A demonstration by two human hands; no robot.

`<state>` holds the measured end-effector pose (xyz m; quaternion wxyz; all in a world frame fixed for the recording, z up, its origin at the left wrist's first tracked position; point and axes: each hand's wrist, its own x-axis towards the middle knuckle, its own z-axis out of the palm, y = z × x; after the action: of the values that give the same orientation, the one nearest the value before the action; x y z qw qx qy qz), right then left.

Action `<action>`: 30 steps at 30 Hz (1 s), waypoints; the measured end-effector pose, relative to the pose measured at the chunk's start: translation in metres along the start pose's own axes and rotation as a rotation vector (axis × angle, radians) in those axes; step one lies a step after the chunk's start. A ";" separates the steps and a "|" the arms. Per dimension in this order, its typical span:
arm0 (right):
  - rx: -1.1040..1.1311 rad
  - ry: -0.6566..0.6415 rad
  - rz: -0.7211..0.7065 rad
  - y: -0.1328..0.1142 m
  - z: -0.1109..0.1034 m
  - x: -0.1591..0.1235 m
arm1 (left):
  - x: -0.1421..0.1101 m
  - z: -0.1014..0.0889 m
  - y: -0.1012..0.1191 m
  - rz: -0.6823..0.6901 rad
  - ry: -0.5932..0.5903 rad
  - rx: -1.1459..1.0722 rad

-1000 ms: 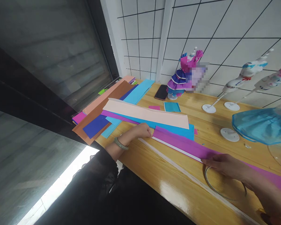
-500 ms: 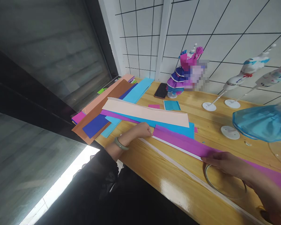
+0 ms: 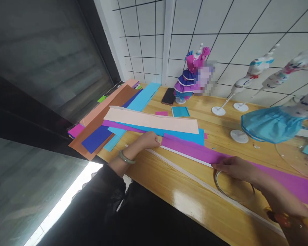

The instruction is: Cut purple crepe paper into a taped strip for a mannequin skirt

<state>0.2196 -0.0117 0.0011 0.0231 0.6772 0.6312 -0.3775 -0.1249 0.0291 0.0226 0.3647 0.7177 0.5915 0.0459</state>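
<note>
A long purple paper strip [image 3: 190, 150] lies across the table, with a narrow white strip [image 3: 182, 153] along its near edge. At its left end my left hand [image 3: 150, 139] is closed, fingertips at the corner; what they pinch is too small to make out. Further right, my right hand [image 3: 232, 167] grips the near edge of the purple paper between thumb and fingers. Beneath that hand a thin ring-shaped loop [image 3: 227, 195] rests on the wood. A long pale narrow band [image 3: 192, 176] runs along the table nearer to me.
Behind my left hand are a cream paper strip [image 3: 154, 119], blue paper [image 3: 195, 138] and a stack of coloured sheets [image 3: 94, 139]. A phone [image 3: 168, 96], a dressed mannequin [image 3: 186, 82], bare mannequins [image 3: 254, 73] and a blue skirt [image 3: 272, 124] stand further back.
The view has turned slightly to the right, so everything sits further left and more of the blue skirt shows. Both hands keep their places on the purple paper strip.
</note>
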 end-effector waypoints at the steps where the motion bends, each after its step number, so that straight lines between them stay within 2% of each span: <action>1: 0.015 -0.042 0.018 -0.001 -0.001 0.000 | 0.001 0.000 -0.001 0.001 -0.004 0.003; 3: 0.044 -0.097 0.051 -0.002 -0.002 0.001 | 0.003 0.001 -0.003 0.002 -0.011 0.011; 11: 0.094 -0.145 0.117 -0.002 -0.004 0.006 | 0.006 0.003 -0.006 0.000 -0.022 0.028; 30: 0.025 -0.101 0.109 -0.007 -0.002 0.008 | 0.009 0.004 -0.009 -0.027 0.000 0.014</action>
<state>0.2142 -0.0025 0.0013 0.0670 0.6908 0.5866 -0.4174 -0.1269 0.0356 0.0111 0.3603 0.7120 0.6016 0.0368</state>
